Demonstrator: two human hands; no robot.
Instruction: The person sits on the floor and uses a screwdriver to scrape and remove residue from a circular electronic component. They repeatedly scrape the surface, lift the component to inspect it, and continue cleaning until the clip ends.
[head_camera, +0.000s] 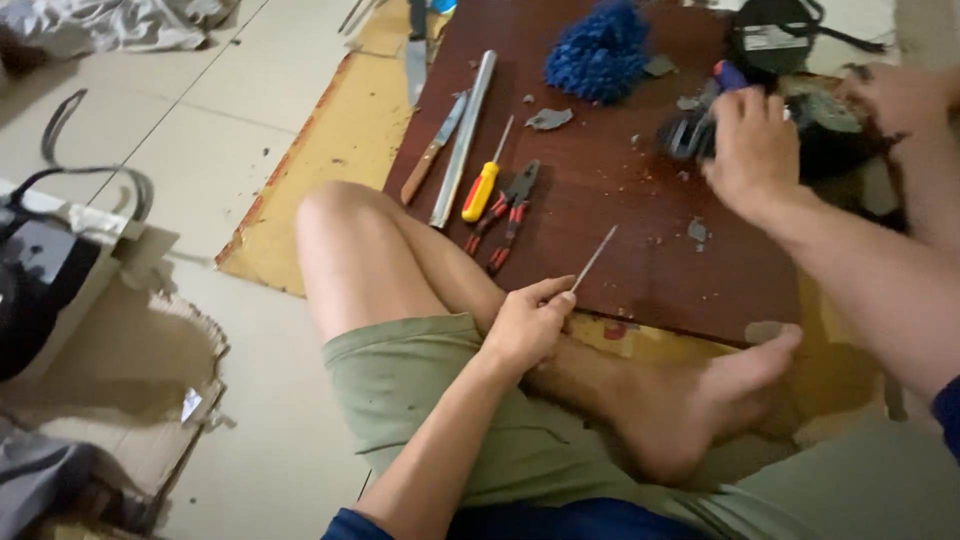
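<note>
Bare forearms, bare left hand (528, 325) and right hand (752, 150), no rings or watch visible. Olive-green shorts (420, 385) across the lower centre of the frame, knees and feet bare. Dark blue sleeve edges at the bottom centre and lower right corner.

— Looked down from head height, 1 view only?

— Yes, 1. Tilted steeply over the crossed legs toward the dark wooden board (610, 200) on the floor.

— How near?

— Close: left hand (525, 325) sat at frame centre, right hand (750, 150) reached to the upper right, forearms cut by the lower edge.

— Faced which way?

— Forward and down, tiled floor (200, 130) at left.
</note>
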